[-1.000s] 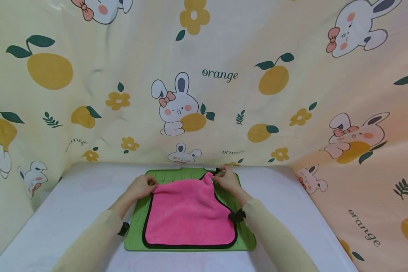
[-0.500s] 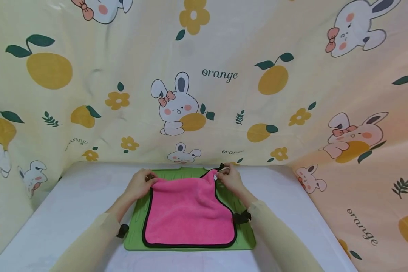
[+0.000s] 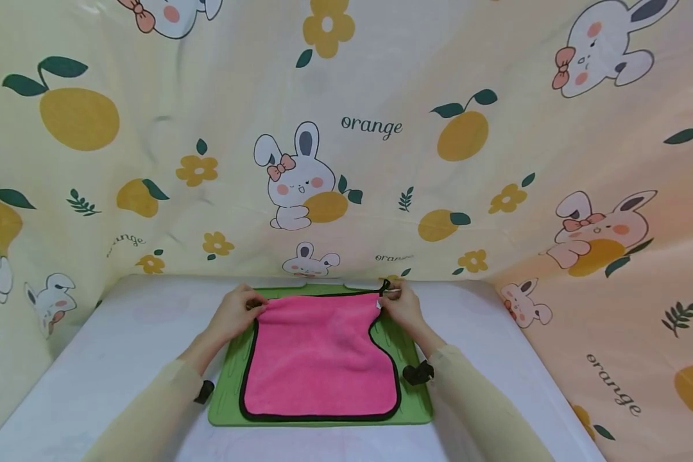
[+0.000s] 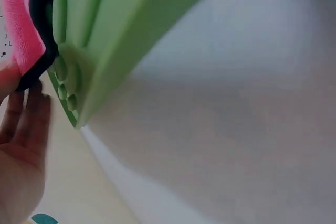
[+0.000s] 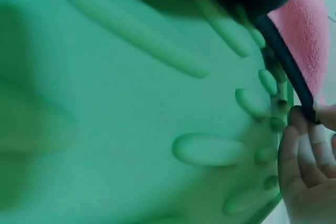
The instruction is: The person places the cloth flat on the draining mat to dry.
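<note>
A pink towel with black edging point(image 3: 317, 359) lies over a green ridged board point(image 3: 224, 401), its far edge drawn nearly straight between my hands. My left hand point(image 3: 237, 313) pinches the far left corner; in the left wrist view the thumb and fingers point(image 4: 32, 109) meet at the black edging. At the far right corner, my right hand point(image 3: 403, 311) pinches the towel beside a small white tag point(image 3: 378, 304) and a black loop point(image 3: 385, 285). The right wrist view has that corner raised over the board's ridges point(image 5: 210, 149). The near edge lies flat on the board.
The board rests on a white table point(image 3: 144, 340). Behind it and at both sides rises a cream sheet point(image 3: 375, 192) printed with rabbits and oranges, close to the board's far edge. Dark bands point(image 3: 418, 373) sit at the wrists.
My right hand has moved right and drawn the far right corner outward, so the bunched far edge has straightened. My left hand has shifted slightly up and left, still pinching its corner.
</note>
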Demonstrator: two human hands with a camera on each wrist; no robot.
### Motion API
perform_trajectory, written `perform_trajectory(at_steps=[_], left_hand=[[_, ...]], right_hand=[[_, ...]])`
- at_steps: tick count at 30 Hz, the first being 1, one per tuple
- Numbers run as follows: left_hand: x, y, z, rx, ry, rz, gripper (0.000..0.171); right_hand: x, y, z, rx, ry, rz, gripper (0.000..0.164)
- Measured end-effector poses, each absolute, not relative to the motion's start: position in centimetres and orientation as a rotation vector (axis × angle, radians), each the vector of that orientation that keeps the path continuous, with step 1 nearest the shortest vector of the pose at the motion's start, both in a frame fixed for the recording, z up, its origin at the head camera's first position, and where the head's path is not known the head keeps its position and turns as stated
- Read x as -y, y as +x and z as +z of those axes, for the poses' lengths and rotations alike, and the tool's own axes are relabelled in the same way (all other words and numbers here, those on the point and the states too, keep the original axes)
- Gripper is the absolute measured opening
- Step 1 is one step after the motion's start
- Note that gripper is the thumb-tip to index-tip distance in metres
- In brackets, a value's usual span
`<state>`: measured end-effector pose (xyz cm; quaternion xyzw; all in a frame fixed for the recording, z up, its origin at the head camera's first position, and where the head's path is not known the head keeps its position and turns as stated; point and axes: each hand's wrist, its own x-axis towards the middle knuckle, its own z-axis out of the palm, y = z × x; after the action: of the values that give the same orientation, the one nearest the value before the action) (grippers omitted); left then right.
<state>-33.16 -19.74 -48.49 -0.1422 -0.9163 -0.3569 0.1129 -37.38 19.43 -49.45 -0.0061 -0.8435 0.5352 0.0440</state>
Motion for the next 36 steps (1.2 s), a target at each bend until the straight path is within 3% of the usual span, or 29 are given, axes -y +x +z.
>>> perform_trajectory(at_steps=[9,18,27,36], left_hand=[[19.5,-34.1,-49.0,2.882,-0.393,-0.884,0.013],[19.6,-34.4,-49.0,2.917,-0.407,-0.927,0.015],[19.7,-35.7,-48.5,2.957,-0.171,-1.073,0.026],[19.0,-36.6,-48.7,2.967,-0.156,-1.008,0.026]], right_hand=[[-19.8,-38.0,-49.6,2.715,-0.001,1.468,0.025],[-20.2,-38.5,-50.2,2.745,-0.033,1.465,0.024],[-19.8,-38.3,-50.7,2.736,-0.057,1.500,0.023],[-19.8,-38.5,-50.7,2.750,-0.093,1.481,0.023]])
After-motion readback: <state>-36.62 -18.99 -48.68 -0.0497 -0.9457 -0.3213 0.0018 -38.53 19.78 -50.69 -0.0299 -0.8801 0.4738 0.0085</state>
